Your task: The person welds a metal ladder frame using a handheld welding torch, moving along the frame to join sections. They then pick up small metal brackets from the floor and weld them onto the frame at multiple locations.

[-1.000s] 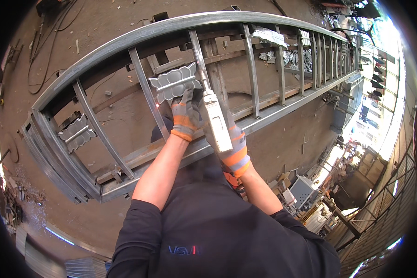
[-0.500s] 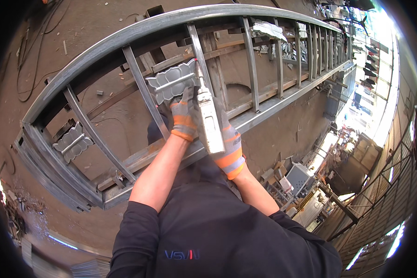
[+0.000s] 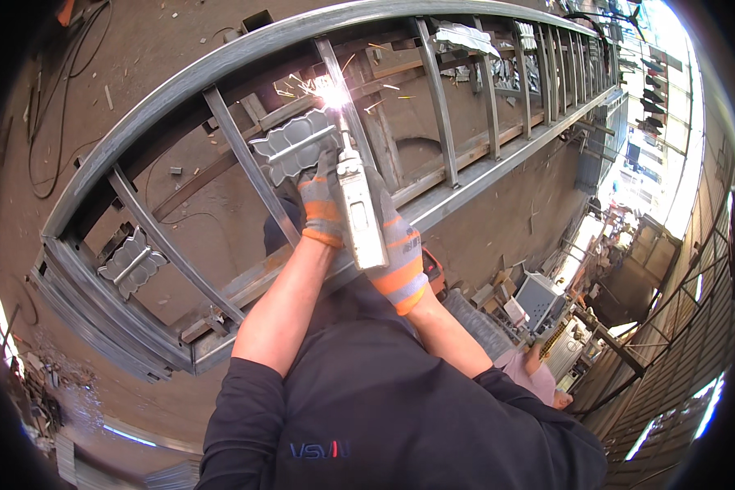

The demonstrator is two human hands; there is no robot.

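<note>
My right hand [image 3: 399, 251], in a grey and orange glove, is wrapped round a white handheld welding gun [image 3: 359, 214]. The gun's nozzle points at an upright bar [image 3: 356, 122] of a long grey metal frame [image 3: 220, 59]. A bright weld flash [image 3: 332, 95] with flying sparks burns where bar and ornament meet. With its fingers closed on the lower edge of a scalloped metal ornament [image 3: 286, 145], my gloved left hand [image 3: 322, 202] steadies it between two bars. The fingertips are partly hidden behind it. Farther left, a similar ornament [image 3: 132, 263] sits inside the frame.
Metal pieces [image 3: 464, 37] rest on the frame's far side, right of the flash. A cable [image 3: 37, 155] lies on the brown floor at left. At lower right another person [image 3: 529, 371] is near a grey box [image 3: 537, 296] and clutter.
A bright flash and sparks have started at the gun's tip. The view has shifted slightly, and another person has come into view at lower right. Both hands keep their hold.
</note>
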